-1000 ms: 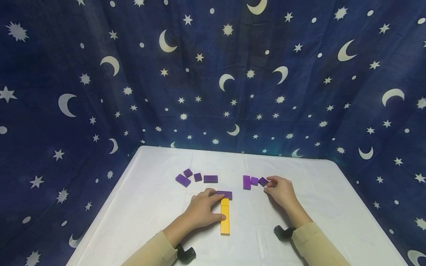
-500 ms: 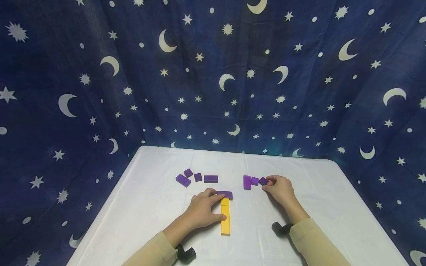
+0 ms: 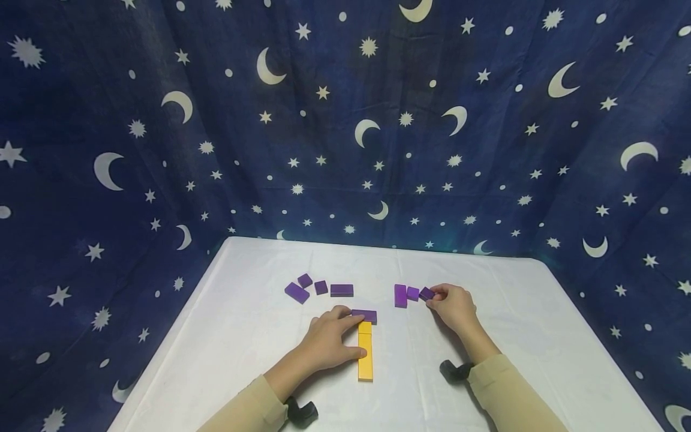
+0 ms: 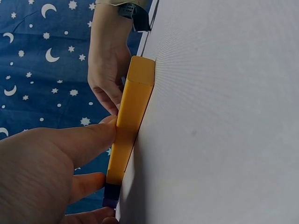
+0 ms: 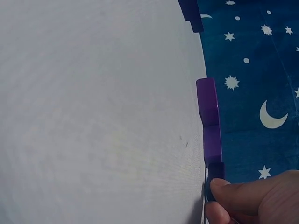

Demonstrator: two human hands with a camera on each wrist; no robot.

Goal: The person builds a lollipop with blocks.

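My left hand (image 3: 326,342) lies against a long yellow block (image 3: 365,369), thumb touching it and forefinger at the far end. There a small yellow block (image 3: 365,328) meets a purple block (image 3: 369,315) laid crosswise, forming a T. In the left wrist view the fingers look fairly straight along the side of the yellow block (image 4: 134,107). My right hand (image 3: 454,307) pinches a small dark purple block (image 3: 426,294) between thumb and fingers. That block ends a row with a lighter purple cube (image 3: 412,294) and an oblong purple block (image 3: 400,296). The right wrist view shows the thumb (image 5: 224,189) over the dark block.
Further back on the left of the white-covered table (image 3: 248,342) lie an oblong purple block (image 3: 297,293), two small purple blocks (image 3: 305,280) and another oblong purple block (image 3: 342,291). A dark blue cloth (image 3: 324,138) with moons and stars hangs behind the table.
My right hand has shifted slightly left, its thumb and fingers closing in on the small dark purple block. My left hand and the yellow blocks stay put.
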